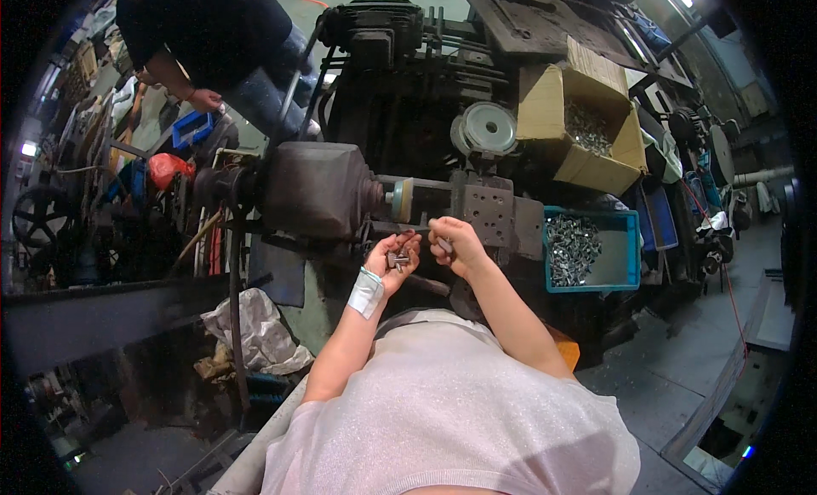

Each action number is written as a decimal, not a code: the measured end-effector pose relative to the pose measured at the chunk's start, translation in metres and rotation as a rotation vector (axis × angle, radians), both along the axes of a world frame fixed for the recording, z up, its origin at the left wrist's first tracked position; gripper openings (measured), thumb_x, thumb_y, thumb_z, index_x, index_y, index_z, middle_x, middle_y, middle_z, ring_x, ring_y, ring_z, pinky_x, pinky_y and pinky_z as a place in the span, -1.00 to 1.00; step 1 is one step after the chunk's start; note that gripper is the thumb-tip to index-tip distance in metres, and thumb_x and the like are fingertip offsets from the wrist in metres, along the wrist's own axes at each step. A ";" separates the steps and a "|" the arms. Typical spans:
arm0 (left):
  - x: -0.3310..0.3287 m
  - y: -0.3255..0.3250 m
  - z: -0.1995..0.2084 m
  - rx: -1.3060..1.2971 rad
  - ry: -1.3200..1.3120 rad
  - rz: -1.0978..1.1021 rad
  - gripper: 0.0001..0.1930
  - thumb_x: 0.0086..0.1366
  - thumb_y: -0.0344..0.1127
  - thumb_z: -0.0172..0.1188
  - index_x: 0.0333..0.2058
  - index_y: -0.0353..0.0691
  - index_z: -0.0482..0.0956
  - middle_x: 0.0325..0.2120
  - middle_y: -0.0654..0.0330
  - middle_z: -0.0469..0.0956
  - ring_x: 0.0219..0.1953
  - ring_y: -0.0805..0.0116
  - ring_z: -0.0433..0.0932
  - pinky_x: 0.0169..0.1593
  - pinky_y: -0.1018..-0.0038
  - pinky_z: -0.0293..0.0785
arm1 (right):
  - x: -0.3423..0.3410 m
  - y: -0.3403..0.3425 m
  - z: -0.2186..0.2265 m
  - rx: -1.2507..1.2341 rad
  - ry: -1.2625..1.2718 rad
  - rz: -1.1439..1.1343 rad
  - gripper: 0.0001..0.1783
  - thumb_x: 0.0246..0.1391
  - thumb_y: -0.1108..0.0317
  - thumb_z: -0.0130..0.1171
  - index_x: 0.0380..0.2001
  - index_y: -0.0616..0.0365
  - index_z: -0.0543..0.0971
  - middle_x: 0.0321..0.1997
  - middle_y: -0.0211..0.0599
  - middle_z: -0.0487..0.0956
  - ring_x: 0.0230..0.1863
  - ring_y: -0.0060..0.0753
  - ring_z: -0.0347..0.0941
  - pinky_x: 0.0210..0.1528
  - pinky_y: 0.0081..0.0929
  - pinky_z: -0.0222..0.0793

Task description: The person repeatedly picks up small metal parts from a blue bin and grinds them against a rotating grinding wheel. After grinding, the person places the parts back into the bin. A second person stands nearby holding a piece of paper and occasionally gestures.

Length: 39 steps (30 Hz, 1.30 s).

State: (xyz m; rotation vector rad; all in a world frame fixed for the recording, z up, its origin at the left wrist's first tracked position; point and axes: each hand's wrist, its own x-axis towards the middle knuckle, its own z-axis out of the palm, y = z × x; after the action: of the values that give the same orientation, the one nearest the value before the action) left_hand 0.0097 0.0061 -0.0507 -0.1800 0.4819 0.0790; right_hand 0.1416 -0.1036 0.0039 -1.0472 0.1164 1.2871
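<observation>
My left hand [393, 261], palm up, has its fingers curled around several small metal pieces [397, 260]; a pale wrap covers that wrist. Close by on the right, my right hand [457, 244] pinches a small grey metal piece [444, 245] between thumb and fingers. Both hands are in front of a dark machine with a bulky housing [313, 190]. From the housing a spindle carries a round yellowish and teal wheel [402, 200], just beyond my hands. Right of the wheel stands a metal block with drilled holes [489, 212]. The exact shape of the pieces is too small to tell.
A teal bin [614, 282] of shiny metal parts stands at right, below an open cardboard box [538, 112] with more parts. A round metal disc [489, 127] sits behind the block. Another person [208, 35] stands at far left. A crumpled whitish sack [264, 329] lies lower left.
</observation>
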 end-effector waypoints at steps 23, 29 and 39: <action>-0.010 -0.010 0.019 1.072 0.340 -0.120 -0.77 0.08 -0.36 0.15 -0.27 -0.31 0.48 -0.56 0.30 0.47 -0.62 0.69 0.32 -0.61 0.76 0.19 | -0.012 -0.001 0.006 -0.164 -1.137 0.234 -0.84 -0.24 0.43 0.18 -0.48 0.25 0.53 -0.53 -0.20 0.53 -0.51 -0.47 0.45 -0.42 -0.59 0.34; 0.001 -0.007 0.032 1.512 0.368 -0.202 -0.80 0.02 -0.45 0.17 -0.30 -0.27 0.53 -0.61 0.39 0.46 -0.63 0.70 0.33 -0.57 0.76 0.24 | -0.014 0.005 -0.005 -0.180 -1.154 0.163 -0.83 -0.25 0.42 0.19 -0.49 0.25 0.53 -0.53 -0.19 0.54 -0.50 -0.43 0.47 -0.42 -0.57 0.35; 0.021 0.001 -0.012 1.084 0.413 -0.140 -0.87 0.03 -0.35 0.17 -0.46 -0.26 0.48 -0.70 0.37 0.36 -0.73 0.63 0.21 -0.68 0.68 0.07 | -0.008 0.026 -0.027 -0.339 -1.121 0.030 -0.80 -0.18 0.39 0.12 -0.44 0.28 0.53 -0.51 -0.12 0.53 -0.47 -0.35 0.48 -0.40 -0.51 0.34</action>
State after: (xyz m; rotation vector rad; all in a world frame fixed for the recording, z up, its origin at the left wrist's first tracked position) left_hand 0.0305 0.0073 -0.0629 0.9485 0.7976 0.2309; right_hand 0.1339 -0.0771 -0.0230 -1.9262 -0.5512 0.5581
